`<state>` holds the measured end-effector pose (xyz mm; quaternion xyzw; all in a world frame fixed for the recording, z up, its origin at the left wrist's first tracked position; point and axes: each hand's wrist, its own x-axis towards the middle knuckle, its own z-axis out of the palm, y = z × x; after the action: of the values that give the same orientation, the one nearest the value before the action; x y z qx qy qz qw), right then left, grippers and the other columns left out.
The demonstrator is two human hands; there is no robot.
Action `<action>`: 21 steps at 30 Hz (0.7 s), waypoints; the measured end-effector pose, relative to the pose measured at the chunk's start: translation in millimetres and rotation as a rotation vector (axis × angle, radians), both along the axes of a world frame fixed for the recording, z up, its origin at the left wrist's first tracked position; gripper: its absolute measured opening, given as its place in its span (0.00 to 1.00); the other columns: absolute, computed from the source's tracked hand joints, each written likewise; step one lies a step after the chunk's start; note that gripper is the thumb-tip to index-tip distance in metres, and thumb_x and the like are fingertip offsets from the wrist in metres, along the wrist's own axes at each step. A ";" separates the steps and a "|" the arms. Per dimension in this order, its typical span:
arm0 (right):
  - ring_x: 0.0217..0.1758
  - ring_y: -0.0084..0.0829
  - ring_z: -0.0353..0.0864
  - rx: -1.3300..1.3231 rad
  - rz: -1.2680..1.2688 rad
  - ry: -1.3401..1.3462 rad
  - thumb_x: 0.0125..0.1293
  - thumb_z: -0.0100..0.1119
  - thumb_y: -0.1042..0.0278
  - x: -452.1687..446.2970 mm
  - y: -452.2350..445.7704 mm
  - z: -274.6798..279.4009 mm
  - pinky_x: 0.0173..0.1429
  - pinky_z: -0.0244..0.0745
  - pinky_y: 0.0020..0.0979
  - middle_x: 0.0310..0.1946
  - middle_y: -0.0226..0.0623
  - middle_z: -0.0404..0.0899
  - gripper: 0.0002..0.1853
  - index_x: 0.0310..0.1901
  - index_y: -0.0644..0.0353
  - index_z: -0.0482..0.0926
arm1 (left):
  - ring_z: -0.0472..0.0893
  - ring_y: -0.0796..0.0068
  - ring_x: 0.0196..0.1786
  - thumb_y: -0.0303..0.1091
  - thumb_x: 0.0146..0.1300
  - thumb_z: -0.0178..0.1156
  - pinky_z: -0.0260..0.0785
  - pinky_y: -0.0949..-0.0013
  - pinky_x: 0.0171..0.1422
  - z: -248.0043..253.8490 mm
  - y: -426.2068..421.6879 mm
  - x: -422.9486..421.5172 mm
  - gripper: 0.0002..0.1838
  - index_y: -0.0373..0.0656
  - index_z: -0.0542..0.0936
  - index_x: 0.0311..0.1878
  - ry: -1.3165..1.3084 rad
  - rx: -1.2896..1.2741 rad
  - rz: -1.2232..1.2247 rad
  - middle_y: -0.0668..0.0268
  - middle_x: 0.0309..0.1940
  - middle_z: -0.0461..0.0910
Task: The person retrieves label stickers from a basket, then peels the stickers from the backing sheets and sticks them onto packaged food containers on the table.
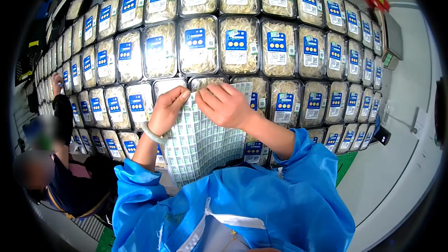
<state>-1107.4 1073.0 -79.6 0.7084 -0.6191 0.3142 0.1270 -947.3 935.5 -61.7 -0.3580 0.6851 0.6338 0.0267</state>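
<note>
A large sheet of small greenish printed stickers (200, 142) hangs in front of the blue-sleeved body. My left hand (167, 109) pinches its upper left edge between thumb and fingers; a pale bangle is on that wrist. At the sheet's top edge, my right hand (224, 105) has its fingers curled close to my left thumb; what its fingertips hold is too small to make out. Beyond the hands lie rows of clear-lidded trays of sprouts (198, 44) with blue and white labels. Small green stickers show on some of these labels.
Another person in dark clothing (77, 186) is at the left, with a hand (57, 84) over the far left trays. A scale-like device (392, 37) stands at the right. Green slatted flooring (344, 167) shows below the trays at the right.
</note>
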 end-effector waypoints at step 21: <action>0.19 0.18 0.72 -0.082 -0.835 -1.449 0.56 0.75 0.67 -341.4 -7.2 -41.2 0.22 0.64 0.21 0.23 0.30 0.79 0.15 0.39 0.68 0.83 | 0.63 0.84 0.31 0.33 0.73 0.57 0.61 0.74 0.36 -22.0 -10.8 -4.1 0.11 0.34 0.77 0.38 -0.100 -0.074 -0.014 0.71 0.24 0.67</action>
<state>-1448.7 1065.8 -120.9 0.0383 -0.7471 0.6413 -0.1706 -951.4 924.7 -83.7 -0.3850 0.7085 0.5891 0.0520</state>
